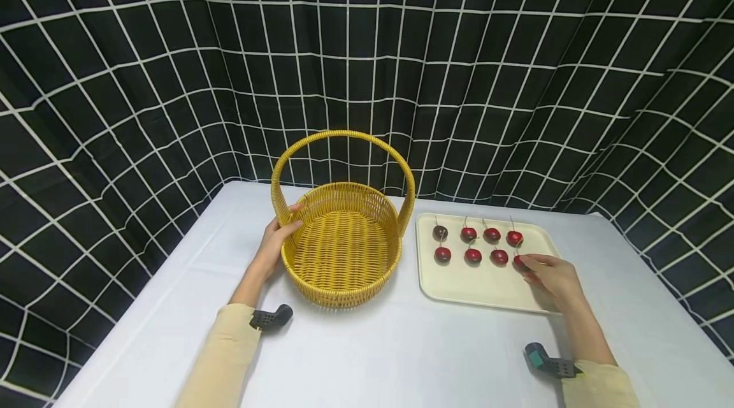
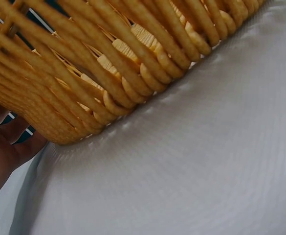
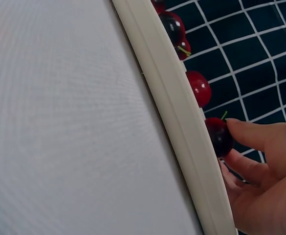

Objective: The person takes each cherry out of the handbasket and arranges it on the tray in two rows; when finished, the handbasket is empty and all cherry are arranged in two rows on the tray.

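A yellow woven basket [image 1: 343, 298] with a tall arched handle stands on the white table. My left hand [image 1: 274, 243] grips its left side near the handle's base, the thumb over the rim. In the left wrist view the fingers [image 2: 31, 145] lie along the outside of the wicker [image 2: 59, 112]. On the right, my right hand [image 1: 553, 277] pinches a dark red cherry [image 1: 518, 262] at the right end of the front row on a cream tray [image 1: 476, 290]. The right wrist view has this cherry [image 3: 218, 137] between thumb and finger, its green stem pointing up.
Several other cherries, among them one in the front row [image 1: 499, 257] and one in the back row [image 1: 514, 238], lie on the tray with stems up. A black curtain [image 1: 373, 64] with a white grid hangs behind the white-covered table [image 1: 401, 357].
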Tool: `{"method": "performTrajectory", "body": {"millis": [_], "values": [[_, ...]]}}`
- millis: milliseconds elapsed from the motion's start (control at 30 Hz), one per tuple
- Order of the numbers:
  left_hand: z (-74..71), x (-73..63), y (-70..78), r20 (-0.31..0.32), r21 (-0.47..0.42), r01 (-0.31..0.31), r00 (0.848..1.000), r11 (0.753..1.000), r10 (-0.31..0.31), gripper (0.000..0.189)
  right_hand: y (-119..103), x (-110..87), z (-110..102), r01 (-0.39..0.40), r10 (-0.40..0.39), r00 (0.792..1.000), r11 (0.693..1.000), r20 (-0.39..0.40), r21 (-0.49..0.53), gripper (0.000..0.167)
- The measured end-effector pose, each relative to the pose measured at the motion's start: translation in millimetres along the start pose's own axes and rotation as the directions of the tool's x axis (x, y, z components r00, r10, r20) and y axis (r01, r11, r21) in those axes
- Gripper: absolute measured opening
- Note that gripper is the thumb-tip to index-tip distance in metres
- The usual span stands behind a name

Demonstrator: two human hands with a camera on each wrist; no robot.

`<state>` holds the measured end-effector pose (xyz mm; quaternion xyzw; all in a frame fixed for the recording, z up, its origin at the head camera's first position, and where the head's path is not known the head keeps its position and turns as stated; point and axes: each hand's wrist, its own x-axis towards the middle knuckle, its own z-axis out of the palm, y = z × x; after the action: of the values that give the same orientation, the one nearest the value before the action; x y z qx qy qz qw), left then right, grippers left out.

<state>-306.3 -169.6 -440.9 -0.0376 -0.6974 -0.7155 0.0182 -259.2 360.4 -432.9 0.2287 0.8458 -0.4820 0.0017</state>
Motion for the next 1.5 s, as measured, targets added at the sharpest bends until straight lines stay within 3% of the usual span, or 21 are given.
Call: {"method": "performTrajectory", "body": {"millis": [133, 333, 633, 1067, 1400, 1500], "values": [[0.2, -0.5, -0.7, 0.003, -0.001, -0.001, 1.0, 1.0, 0.001, 0.048, 2.6, 0.2, 0.3, 0.012, -0.012, 1.0, 1.0, -0.009, -0.022, 0.049], [0.7, -0.8, -0.9, -0.001, 0.005, -0.006, 1.0, 1.0, 0.006, 0.048, 0.9, -3.2, -0.1, 0.003, -0.002, 1.0, 0.999, -0.015, 0.036, 0.051], [1.0, -1.3, 0.0, 0.003, 0.013, -0.013, 1.0, 1.0, 0.013, 0.048, 3.2, 0.5, 0.8, -0.009, 0.009, 1.0, 0.999, -0.017, 0.045, 0.048], [0.0, -1.6, -0.4, 0.002, 0.01, -0.011, 1.0, 1.0, 0.011, 0.049, 1.9, 0.4, -1.0, -0.033, 0.032, 0.999, 0.996, 0.022, 0.081, 0.053], [3.7, -11.8, 21.2, 0.036, -0.033, 0.03, 0.999, 0.999, -0.029, 0.05, 1.0, -1.8, -2.7, -0.059, 0.059, 0.998, 0.994, 0.005, 0.09, 0.058], [3.6, -10.9, 18.5, 0.034, -0.033, 0.031, 0.999, 0.999, -0.03, 0.05, 2.4, -0.5, -4.9, -0.073, 0.073, 0.997, 0.992, 0.008, 0.102, 0.061]]}}
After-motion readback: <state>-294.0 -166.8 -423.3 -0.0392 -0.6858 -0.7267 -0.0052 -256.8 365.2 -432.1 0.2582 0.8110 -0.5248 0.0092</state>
